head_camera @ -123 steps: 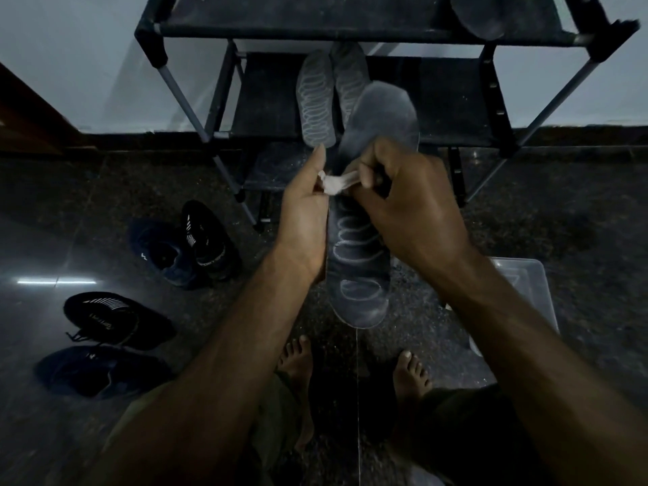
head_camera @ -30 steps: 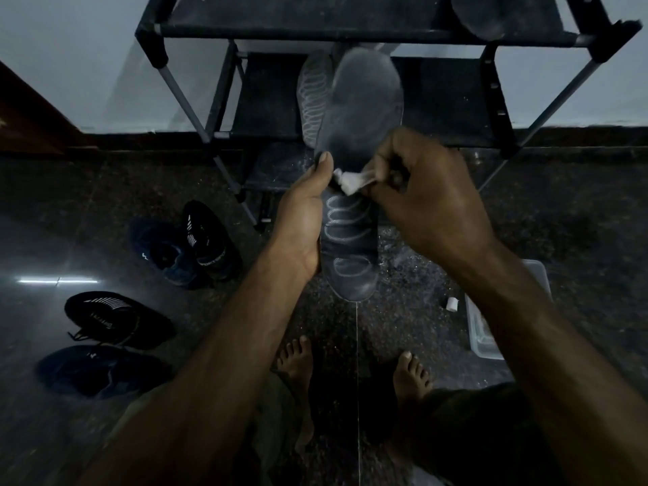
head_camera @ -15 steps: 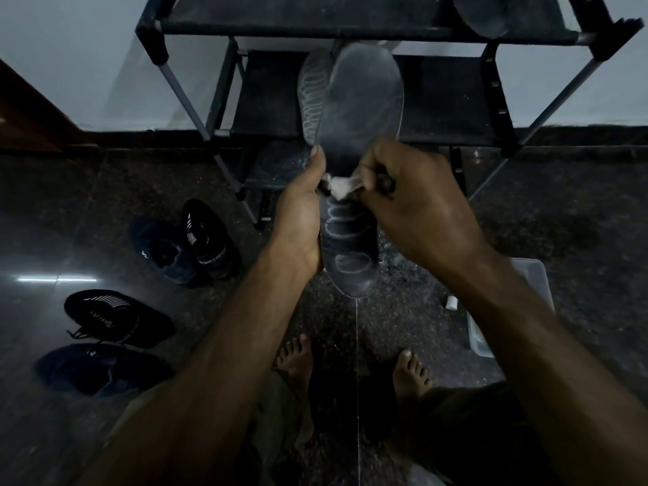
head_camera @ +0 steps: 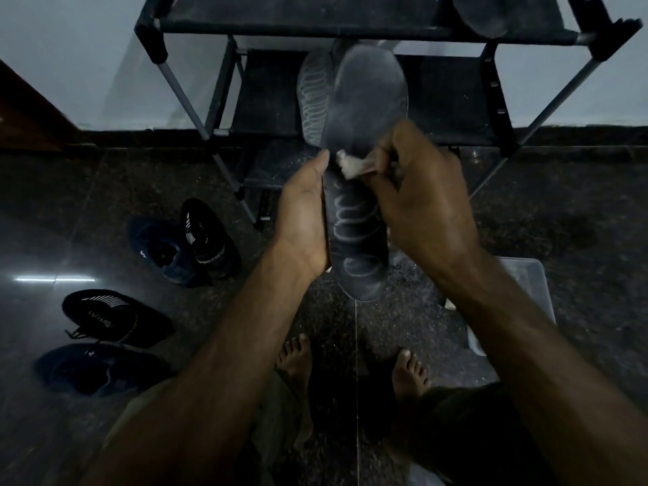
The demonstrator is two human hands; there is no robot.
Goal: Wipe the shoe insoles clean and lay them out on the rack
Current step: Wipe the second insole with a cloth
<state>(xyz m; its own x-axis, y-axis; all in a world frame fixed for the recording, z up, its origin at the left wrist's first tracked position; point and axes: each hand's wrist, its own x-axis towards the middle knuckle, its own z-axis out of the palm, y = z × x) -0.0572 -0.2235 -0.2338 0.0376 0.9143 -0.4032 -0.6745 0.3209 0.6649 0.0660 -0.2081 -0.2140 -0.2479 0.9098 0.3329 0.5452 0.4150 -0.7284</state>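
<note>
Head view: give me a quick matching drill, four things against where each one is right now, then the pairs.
Things:
1. white cloth
2. held insole
3. patterned insole
4. clear plastic tub

Places:
A. lying on the rack's middle shelf
B. on the floor, partly behind the right forearm
C. pinched in the right hand
D. gripped along its edge by the left hand

Pairs: 1-C, 2-D, 3-A, 4-B
</note>
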